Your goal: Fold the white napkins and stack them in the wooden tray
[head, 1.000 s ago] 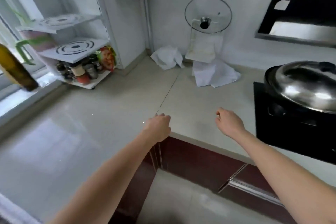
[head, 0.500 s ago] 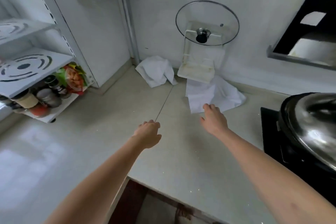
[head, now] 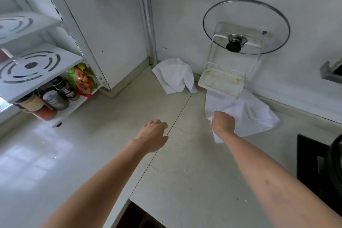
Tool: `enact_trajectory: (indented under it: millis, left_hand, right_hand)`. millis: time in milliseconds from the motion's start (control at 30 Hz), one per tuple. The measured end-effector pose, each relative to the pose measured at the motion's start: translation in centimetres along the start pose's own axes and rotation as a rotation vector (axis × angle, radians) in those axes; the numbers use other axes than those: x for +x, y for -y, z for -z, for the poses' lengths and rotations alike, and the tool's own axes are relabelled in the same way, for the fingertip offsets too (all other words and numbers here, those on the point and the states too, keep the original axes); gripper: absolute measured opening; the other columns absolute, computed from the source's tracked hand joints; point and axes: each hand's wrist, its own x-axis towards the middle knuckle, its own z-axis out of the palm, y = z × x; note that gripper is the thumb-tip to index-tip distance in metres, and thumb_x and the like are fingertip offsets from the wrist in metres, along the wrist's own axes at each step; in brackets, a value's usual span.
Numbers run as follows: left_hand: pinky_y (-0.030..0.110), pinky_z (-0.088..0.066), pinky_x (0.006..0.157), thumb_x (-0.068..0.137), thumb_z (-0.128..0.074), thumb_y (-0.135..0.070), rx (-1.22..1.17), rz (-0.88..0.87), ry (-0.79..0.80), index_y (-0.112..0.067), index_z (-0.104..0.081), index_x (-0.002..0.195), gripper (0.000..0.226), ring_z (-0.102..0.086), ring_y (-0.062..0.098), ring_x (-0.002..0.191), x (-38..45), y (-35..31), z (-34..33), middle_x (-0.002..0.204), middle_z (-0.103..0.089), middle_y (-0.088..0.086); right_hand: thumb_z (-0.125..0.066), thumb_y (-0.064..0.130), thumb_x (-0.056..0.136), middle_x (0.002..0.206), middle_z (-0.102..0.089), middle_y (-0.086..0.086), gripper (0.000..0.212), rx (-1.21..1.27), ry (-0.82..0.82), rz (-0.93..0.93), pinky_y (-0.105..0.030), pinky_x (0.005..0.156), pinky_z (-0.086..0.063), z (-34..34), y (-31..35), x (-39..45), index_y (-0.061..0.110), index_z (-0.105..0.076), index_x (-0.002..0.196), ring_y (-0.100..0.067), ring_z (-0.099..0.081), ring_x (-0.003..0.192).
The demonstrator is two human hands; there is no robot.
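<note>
Since half a second ago our right hand point(head: 223, 122) has reached the flat white cloth napkin point(head: 248, 114) on the pale stone counter point(head: 185, 172). Its fingers now curl around the napkin's near edge. Our left hand point(head: 154, 136) hovers with fingers relaxed, holding nothing.

1. Two bare forearms enter from the bottom of the frame; no sleeve shows on either.
2. The left hand point(head: 154, 136), at lower centre, has no glove.
3. The right hand point(head: 223, 122), right of centre, has no glove either.
4. The wrists carry no watch, band or other marking.
</note>
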Motion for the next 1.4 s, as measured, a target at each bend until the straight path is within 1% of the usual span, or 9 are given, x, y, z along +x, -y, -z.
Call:
enact_trajectory:
  millis: [200, 300, 400, 533, 767, 967, 1233, 1333, 1400]
  left_hand:
    - [0.029, -0.026, 0.113, 0.093, -0.058, -0.030, -0.139, -0.141, -0.095, -0.014, -0.036, 0.145, 0.058, -0.032, 0.019, 0.136, 0.2, 1.5, 1.9, 0.146, -0.038, 0.001]
    - [0.028, -0.024, 0.112, 0.093, -0.058, -0.028, -0.124, -0.149, -0.091, -0.013, -0.037, 0.144, 0.057, -0.032, 0.020, 0.137, 0.6, 2.0, 3.0, 0.146, -0.039, 0.003]
    - [0.035, -0.025, 0.114, 0.093, -0.057, -0.029, -0.080, -0.184, -0.083, -0.015, -0.036, 0.144, 0.057, -0.030, 0.022, 0.139, 0.9, 1.3, 2.9, 0.145, -0.039, 0.004]
    - [0.037, -0.025, 0.114, 0.094, -0.055, -0.028, -0.057, -0.220, -0.050, -0.015, -0.035, 0.145, 0.056, -0.027, 0.022, 0.140, 1.3, 0.6, 1.4, 0.145, -0.039, 0.003]
    - [0.036, -0.022, 0.116, 0.095, -0.054, -0.029, -0.048, -0.188, 0.021, -0.017, -0.032, 0.146, 0.057, -0.020, 0.022, 0.143, 3.1, 0.6, -1.4, 0.149, -0.034, 0.002]
    - [0.038, -0.008, 0.120, 0.093, -0.058, -0.030, -0.027, -0.195, 0.059, -0.021, -0.015, 0.152, 0.073, 0.003, 0.022, 0.148, 3.3, 1.0, -1.9, 0.160, -0.009, 0.001]
    - [0.032, 0.021, 0.109, 0.073, -0.069, -0.061, 0.183, -0.444, 0.048, -0.033, 0.008, 0.151, 0.114, 0.035, 0.019, 0.138, 3.1, 1.5, 0.0, 0.152, 0.026, -0.011]
    - [0.032, 0.013, 0.115, 0.072, -0.067, -0.066, 0.057, -0.399, 0.160, -0.030, -0.012, 0.152, 0.103, 0.018, 0.016, 0.145, 1.9, 1.0, 0.6, 0.157, 0.002, -0.015]
    - [0.027, -0.021, 0.111, 0.079, -0.067, -0.056, -0.134, -0.300, 0.193, -0.023, -0.042, 0.139, 0.073, -0.024, 0.018, 0.142, 1.4, 0.7, 1.2, 0.150, -0.032, -0.009]
  right_hand:
    - [-0.042, 0.002, 0.085, 0.085, -0.063, -0.002, 0.019, 0.259, -0.089, 0.125, -0.028, 0.057, -0.034, 1.1, 0.9, -1.9, 0.013, -0.058, 0.085, -0.023, -0.055, 0.077]
    - [-0.054, 0.022, 0.090, 0.114, -0.059, -0.004, 0.024, 0.019, -0.102, 0.224, -0.033, 0.082, -0.039, 1.7, 0.5, -2.9, 0.014, -0.056, 0.113, -0.025, -0.051, 0.112]
    - [-0.057, 0.044, 0.088, 0.147, -0.033, -0.010, 0.066, -0.209, 0.024, 0.168, -0.041, 0.115, -0.015, 0.6, -0.8, -3.6, 0.013, -0.032, 0.141, -0.027, -0.020, 0.142]
    - [-0.053, 0.053, 0.088, 0.156, -0.012, -0.011, 0.081, -0.287, 0.065, 0.077, -0.052, 0.115, -0.007, -1.3, -1.2, -3.2, 0.015, -0.013, 0.149, -0.029, -0.002, 0.146]
    - [-0.050, 0.023, 0.094, 0.129, -0.042, -0.012, 0.040, 0.096, 0.049, -0.081, -0.039, 0.086, -0.044, -6.0, -1.3, -2.8, 0.010, -0.041, 0.130, -0.030, -0.043, 0.119]
    - [-0.046, -0.002, 0.084, 0.078, -0.054, -0.006, 0.018, 0.300, 0.081, 0.078, -0.028, 0.058, -0.031, -5.7, -1.5, -3.8, 0.013, -0.048, 0.072, -0.026, -0.057, 0.082]
    - [-0.073, 0.031, 0.080, 0.061, -0.020, 0.007, 0.045, 0.733, 0.490, 0.347, -0.023, 0.049, -0.015, 3.5, 1.4, -6.8, 0.016, -0.033, 0.066, -0.008, -0.021, 0.052]
    - [-0.075, 0.016, 0.080, 0.062, -0.025, 0.003, 0.039, 0.878, 0.404, 0.344, -0.022, 0.049, -0.018, 7.0, 1.7, -7.2, 0.014, -0.038, 0.065, -0.006, -0.025, 0.053]
    - [-0.072, 0.010, 0.082, 0.064, -0.037, -0.002, 0.026, 1.031, 0.366, 0.322, -0.023, 0.052, -0.025, 9.0, 1.8, -7.4, 0.009, -0.049, 0.071, -0.010, -0.034, 0.058]
